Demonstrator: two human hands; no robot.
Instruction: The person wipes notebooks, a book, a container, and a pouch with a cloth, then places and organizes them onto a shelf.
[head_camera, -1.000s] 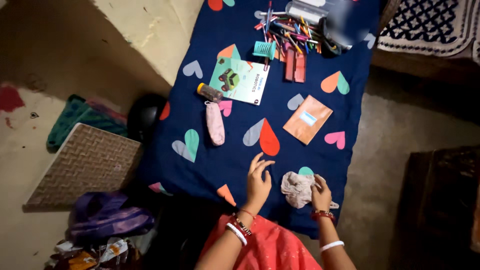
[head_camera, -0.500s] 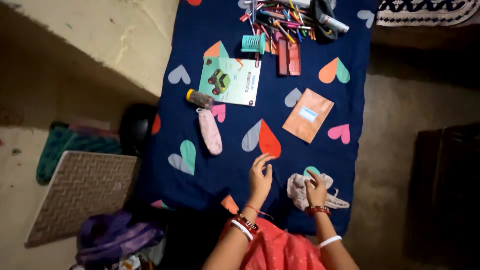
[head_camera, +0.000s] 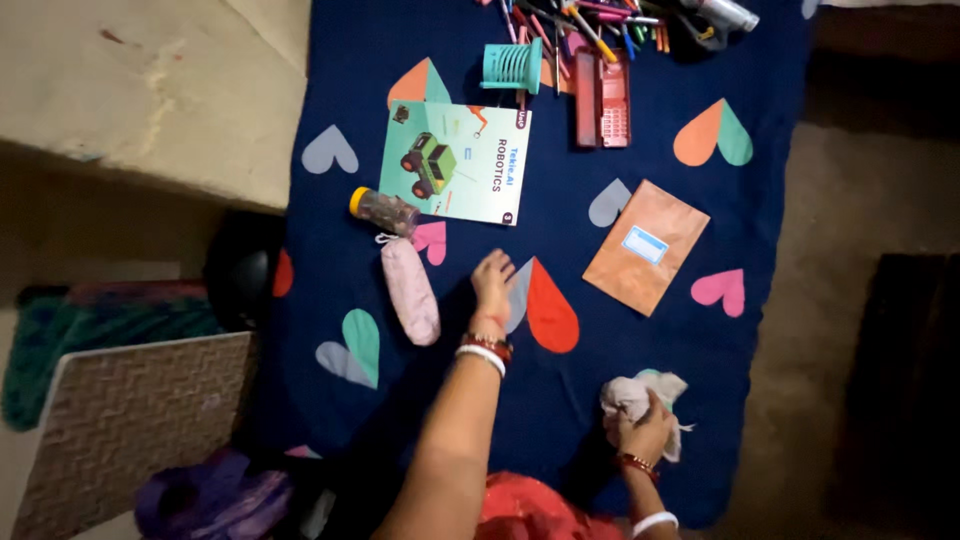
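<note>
Both hands at work: my right hand (head_camera: 645, 432) grips a crumpled pale cloth (head_camera: 632, 393) at the navy heart-print bedsheet's (head_camera: 560, 400) near edge; my left hand (head_camera: 492, 283) reaches out open beside the pink pencil pouch (head_camera: 411, 291). I judge tidying barely begun.

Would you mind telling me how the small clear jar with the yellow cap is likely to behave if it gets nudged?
The small clear jar with the yellow cap lies on its side, so it may well roll. The soft navy heart-print bedspread would probably slow it. The pink pencil pouch beside it might stop it.
</note>
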